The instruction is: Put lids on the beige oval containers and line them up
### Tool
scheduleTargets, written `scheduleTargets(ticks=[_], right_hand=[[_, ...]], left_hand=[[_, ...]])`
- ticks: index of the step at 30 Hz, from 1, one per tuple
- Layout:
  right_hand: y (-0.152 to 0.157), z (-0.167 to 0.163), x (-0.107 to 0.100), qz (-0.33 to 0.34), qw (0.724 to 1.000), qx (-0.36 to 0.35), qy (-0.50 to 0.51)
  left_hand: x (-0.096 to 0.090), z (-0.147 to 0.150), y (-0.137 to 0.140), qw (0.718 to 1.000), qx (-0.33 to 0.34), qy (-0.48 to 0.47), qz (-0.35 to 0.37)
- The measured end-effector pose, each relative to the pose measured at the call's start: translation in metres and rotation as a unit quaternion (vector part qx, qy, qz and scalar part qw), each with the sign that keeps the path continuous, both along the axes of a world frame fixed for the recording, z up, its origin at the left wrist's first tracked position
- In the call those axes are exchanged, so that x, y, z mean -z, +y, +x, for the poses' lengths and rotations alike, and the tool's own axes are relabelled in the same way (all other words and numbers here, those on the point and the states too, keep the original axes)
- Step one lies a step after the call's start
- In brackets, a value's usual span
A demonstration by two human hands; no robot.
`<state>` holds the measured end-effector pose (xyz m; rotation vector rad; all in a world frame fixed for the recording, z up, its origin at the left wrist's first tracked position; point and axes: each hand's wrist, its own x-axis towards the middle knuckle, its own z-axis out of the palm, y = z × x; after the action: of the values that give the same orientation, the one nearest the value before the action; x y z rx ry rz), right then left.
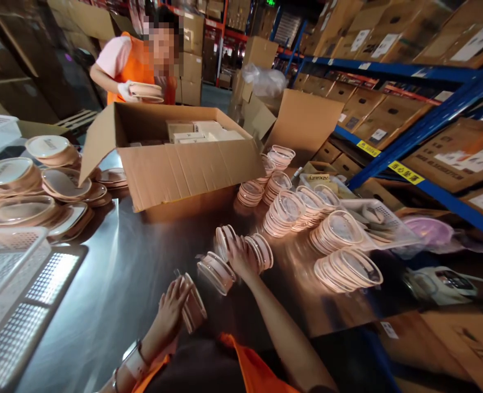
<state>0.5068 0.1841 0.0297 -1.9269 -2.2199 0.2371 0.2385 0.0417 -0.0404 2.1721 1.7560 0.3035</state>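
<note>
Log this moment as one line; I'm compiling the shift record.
left hand: on small lid stack | right hand: among tipped lid stacks | metal table | co-worker: holding plates

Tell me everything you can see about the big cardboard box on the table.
The box is brown corrugated cardboard, large, with its flaps open and spread outward. It stands upright on the shiny metal table. Inside lie pale flat cartons, near the top. Stacks of pink lids sit on both sides of it. A person in an orange vest stands behind it.
</note>
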Motion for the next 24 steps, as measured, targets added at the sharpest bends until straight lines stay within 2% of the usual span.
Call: scheduleTargets(ticks=[3, 7, 12, 15, 17, 18, 20, 22, 24], right_hand=[[0.02, -0.002, -0.015, -0.051, 0.997, -0.028, -0.054], [0.017, 0.004, -0.018, -0.067, 0.995, -0.051, -0.055], [-0.03, 0.003, -0.004, -0.106, 0.993, -0.038, -0.034], [-0.061, -0.002, 0.006, -0.119, 0.991, -0.056, -0.015], [-0.069, 0.003, 0.01, -0.101, 0.993, -0.058, 0.002], [-0.068, 0.011, 0.01, -0.082, 0.996, -0.04, 0.009], [-0.056, 0.035, 0.007, -0.032, 0.998, 0.047, 0.029], [-0.036, 0.069, 0.002, 0.001, 0.983, 0.16, 0.086], [-0.015, 0.102, -0.002, 0.003, 0.961, 0.218, 0.167]], left_hand=[[0.008, 0.014, -0.016, 0.999, 0.018, -0.006, -0.029], [0.033, 0.019, -0.022, 0.999, 0.046, -0.024, -0.002], [0.068, 0.013, -0.012, 0.994, 0.062, -0.038, 0.086], [0.077, 0.012, -0.003, 0.989, 0.072, -0.037, 0.122], [0.078, 0.014, 0.004, 0.985, 0.076, -0.044, 0.148], [0.077, 0.014, 0.008, 0.983, 0.077, -0.05, 0.159], [0.074, 0.014, 0.015, 0.982, 0.076, -0.056, 0.163], [0.069, 0.012, 0.022, 0.985, 0.07, -0.054, 0.146], [0.064, 0.009, 0.029, 0.989, 0.057, -0.043, 0.129]])
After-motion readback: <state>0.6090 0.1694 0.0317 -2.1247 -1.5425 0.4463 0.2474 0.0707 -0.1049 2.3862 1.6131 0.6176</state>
